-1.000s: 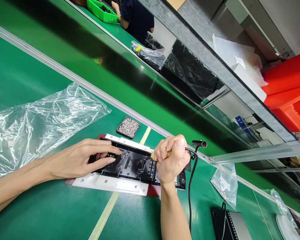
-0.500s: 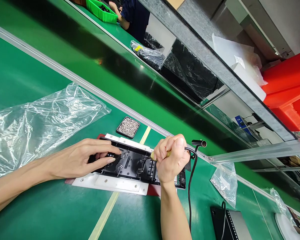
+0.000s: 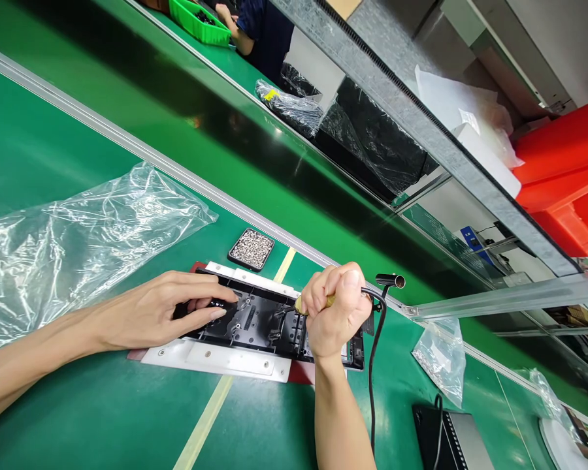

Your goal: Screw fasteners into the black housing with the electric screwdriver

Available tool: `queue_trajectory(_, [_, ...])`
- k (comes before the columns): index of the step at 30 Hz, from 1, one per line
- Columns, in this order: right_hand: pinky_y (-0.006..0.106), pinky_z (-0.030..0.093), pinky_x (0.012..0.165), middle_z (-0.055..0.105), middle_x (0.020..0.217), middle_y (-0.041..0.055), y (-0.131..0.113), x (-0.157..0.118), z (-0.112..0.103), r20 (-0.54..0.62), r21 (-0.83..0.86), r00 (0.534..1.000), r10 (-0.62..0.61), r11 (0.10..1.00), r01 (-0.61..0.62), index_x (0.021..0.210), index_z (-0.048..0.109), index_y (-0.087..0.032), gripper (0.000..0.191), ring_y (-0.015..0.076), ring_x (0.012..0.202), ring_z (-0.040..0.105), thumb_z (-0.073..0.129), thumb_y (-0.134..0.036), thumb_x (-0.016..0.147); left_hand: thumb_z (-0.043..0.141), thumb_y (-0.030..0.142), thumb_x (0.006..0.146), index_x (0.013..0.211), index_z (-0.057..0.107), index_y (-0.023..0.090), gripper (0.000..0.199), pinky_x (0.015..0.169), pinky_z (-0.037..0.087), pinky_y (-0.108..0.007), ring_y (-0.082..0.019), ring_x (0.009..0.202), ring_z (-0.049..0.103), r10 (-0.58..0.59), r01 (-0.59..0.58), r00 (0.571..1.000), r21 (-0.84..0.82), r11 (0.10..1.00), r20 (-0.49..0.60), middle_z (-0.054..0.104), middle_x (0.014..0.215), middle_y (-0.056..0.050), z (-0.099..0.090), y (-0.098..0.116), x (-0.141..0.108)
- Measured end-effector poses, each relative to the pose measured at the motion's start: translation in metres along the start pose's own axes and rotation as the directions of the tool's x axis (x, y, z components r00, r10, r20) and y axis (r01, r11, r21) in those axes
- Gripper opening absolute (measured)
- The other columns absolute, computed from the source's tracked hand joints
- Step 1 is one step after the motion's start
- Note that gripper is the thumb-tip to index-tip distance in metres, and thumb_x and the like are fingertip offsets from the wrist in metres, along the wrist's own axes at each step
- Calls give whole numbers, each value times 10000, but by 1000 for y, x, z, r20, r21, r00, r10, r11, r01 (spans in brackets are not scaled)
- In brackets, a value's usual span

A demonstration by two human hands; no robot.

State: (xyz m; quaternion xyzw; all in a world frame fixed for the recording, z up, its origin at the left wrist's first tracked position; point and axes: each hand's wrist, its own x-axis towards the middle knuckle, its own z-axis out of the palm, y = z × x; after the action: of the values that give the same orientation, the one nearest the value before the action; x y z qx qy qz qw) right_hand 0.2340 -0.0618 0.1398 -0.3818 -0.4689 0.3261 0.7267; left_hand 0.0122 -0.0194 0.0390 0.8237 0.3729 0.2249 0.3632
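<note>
A long black plastic housing (image 3: 247,323) lies with its inner ribs and posts facing up in a white fixture (image 3: 235,361) on the green bench. My left hand (image 3: 176,310) holds the housing at its left end, index finger and thumb reaching over it, the others curled. Something dark and glossy shows between those fingers; its kind is unclear. My right hand (image 3: 336,307) is wrapped in a fist round the yellow handle of a soldering iron (image 3: 301,305). Its thin tip points left into the housing. A black cord (image 3: 372,378) runs from behind this fist.
Behind the fixture sits a small black tray (image 3: 251,249) of metal pieces. Clear plastic film (image 3: 93,241) covers the left side. A black stand with a metal tube (image 3: 391,281) is beyond my right hand. A co-worker's arm (image 3: 242,36) shows past the divider near a green bin (image 3: 198,23).
</note>
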Motion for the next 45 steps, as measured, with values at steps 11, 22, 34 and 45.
queue_trajectory(11, [150,313,345,294,516,-68,-1,0,0,-9,-39,1000,6,999,-6,677,351,-172,496,45,401,307,554,-477,1010,564,568,933,1220,712,394,366,825,473,-82,-30,956,650,63,-63,998,30,998,7,704,1159,81,1,-14,4])
queue_trajectory(22, [147,307,348,306,520,-63,0,1,0,5,-2,1000,-12,1000,12,678,363,-164,475,46,406,313,552,-435,1019,506,607,955,1192,722,371,398,863,448,-106,-52,1012,634,-7,7,1000,-10,1000,-26,697,1175,76,0,4,-1])
queue_trajectory(34, [146,306,349,318,513,-66,-1,1,0,13,8,1000,-16,1000,16,687,371,-163,468,44,401,314,551,-436,1022,532,579,955,1219,703,410,356,890,440,-68,-12,1020,629,17,-17,1000,21,1000,-10,688,1171,110,1,-6,0])
queue_trajectory(45, [150,298,350,331,508,-60,1,0,1,14,9,999,-30,1000,30,683,384,-160,460,48,400,325,553,-417,1025,557,568,942,1243,677,464,340,904,442,-47,-9,1061,637,74,-75,997,97,992,17,678,1212,156,1,-20,3])
